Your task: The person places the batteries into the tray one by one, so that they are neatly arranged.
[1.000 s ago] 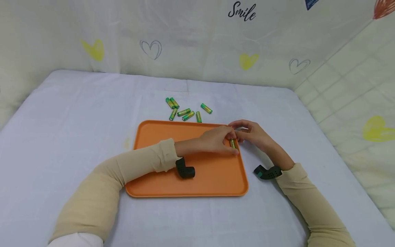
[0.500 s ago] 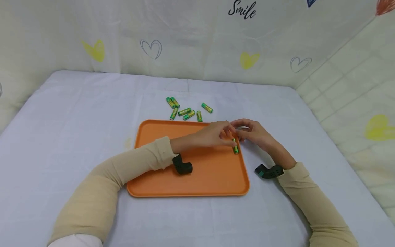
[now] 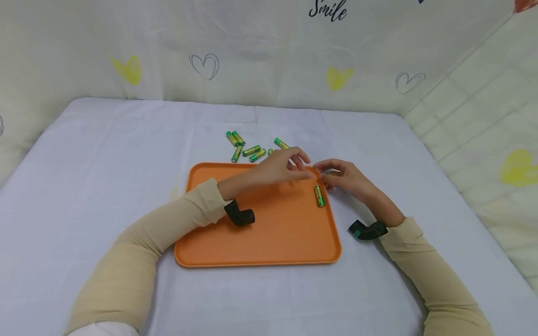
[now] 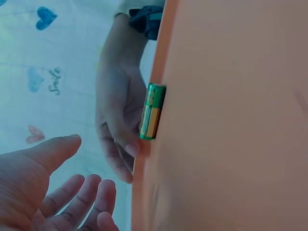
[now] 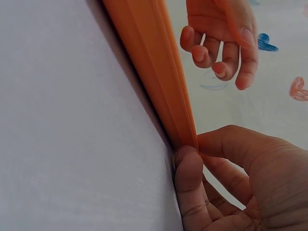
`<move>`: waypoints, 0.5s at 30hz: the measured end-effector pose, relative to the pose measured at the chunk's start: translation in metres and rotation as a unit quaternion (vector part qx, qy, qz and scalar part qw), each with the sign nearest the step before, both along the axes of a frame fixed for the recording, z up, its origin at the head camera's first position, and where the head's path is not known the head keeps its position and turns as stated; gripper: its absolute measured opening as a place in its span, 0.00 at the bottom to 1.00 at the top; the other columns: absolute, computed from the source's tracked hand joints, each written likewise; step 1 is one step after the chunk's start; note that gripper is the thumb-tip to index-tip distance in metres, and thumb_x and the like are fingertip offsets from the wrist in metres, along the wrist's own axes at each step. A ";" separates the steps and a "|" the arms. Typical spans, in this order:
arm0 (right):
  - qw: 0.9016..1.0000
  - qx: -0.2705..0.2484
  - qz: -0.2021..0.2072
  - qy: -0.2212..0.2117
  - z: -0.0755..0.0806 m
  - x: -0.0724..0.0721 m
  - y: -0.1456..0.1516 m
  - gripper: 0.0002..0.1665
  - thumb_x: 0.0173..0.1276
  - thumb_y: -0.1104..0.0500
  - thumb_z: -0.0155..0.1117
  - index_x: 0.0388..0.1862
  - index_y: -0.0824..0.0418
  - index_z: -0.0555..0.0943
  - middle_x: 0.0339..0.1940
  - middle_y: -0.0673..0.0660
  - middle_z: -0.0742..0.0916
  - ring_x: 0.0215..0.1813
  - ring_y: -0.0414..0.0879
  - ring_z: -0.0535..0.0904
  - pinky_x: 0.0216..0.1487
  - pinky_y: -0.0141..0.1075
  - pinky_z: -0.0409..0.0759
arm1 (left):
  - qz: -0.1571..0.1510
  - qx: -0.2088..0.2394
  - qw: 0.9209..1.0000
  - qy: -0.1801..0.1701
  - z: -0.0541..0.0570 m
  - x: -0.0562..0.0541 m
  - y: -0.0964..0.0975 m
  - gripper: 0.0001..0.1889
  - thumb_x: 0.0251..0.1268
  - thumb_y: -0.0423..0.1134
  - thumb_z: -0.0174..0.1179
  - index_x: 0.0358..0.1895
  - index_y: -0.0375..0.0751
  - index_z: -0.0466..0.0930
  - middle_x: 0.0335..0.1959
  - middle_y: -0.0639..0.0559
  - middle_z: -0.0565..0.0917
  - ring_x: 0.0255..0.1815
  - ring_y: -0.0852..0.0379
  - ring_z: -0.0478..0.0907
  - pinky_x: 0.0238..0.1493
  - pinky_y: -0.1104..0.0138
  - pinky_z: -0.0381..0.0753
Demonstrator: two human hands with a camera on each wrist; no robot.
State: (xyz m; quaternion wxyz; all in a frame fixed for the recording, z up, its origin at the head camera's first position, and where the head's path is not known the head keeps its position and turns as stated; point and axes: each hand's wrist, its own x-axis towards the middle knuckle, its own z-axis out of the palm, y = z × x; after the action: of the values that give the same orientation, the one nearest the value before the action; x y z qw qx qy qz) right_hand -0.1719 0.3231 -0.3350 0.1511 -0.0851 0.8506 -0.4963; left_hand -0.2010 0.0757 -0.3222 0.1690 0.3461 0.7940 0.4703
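Observation:
In the head view an orange tray (image 3: 269, 238) lies on the white cloth. One green-and-gold battery (image 3: 319, 196) lies inside it, against the right wall; the left wrist view shows this battery (image 4: 153, 111) too. My left hand (image 3: 277, 168) hovers over the tray's back part, holding nothing, its fingers loosely bent and apart in the left wrist view. My right hand (image 3: 350, 182) is at the tray's back right corner. In the right wrist view its thumb and fingers pinch the tray's rim (image 5: 159, 72).
Several more batteries (image 3: 251, 150) lie scattered on the cloth (image 3: 126, 154) behind the tray, some touching each other. My left hand and forearm partly cover the nearest ones. A cloth backdrop (image 3: 260, 46) with drawn hearts and lettering rises behind the table.
My left hand has let go of the battery by the tray's right wall, lifting away to the left and back. My right hand has stayed at the tray's corner.

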 end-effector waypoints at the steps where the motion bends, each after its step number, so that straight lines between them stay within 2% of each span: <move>1: 1.000 -0.001 -0.002 -0.002 0.000 0.000 0.000 0.23 0.72 0.61 0.59 0.64 0.67 0.72 0.55 0.60 0.79 0.34 0.41 0.77 0.35 0.29 0.78 | 0.005 -0.002 1.000 0.002 0.001 -0.001 -0.002 0.24 0.65 0.48 0.65 0.59 0.41 0.73 0.45 0.51 0.80 0.45 0.54 0.80 0.45 0.68 0.79; 8: 1.000 0.005 -0.005 -0.012 0.001 -0.001 0.001 0.24 0.72 0.59 0.60 0.64 0.66 0.73 0.58 0.61 0.78 0.34 0.41 0.78 0.36 0.29 0.78 | 0.022 0.012 1.000 0.007 0.003 -0.009 -0.015 0.24 0.65 0.48 0.65 0.58 0.38 0.74 0.44 0.50 0.81 0.42 0.55 0.81 0.44 0.66 0.80; 15: 1.000 0.008 -0.003 -0.011 0.001 -0.001 0.001 0.24 0.72 0.58 0.60 0.64 0.65 0.73 0.57 0.62 0.78 0.34 0.41 0.77 0.36 0.29 0.78 | 0.058 0.024 0.998 0.006 0.005 -0.019 -0.029 0.21 0.65 0.45 0.65 0.56 0.37 0.76 0.44 0.48 0.81 0.42 0.52 0.80 0.45 0.65 0.79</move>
State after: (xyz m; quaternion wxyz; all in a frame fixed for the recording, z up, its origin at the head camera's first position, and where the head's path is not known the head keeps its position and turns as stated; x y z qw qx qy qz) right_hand -0.1728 0.3239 -0.3341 0.1595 -0.0761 0.8533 -0.4906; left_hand -0.2202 0.0469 -0.3172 0.1282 0.3068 0.8022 0.4959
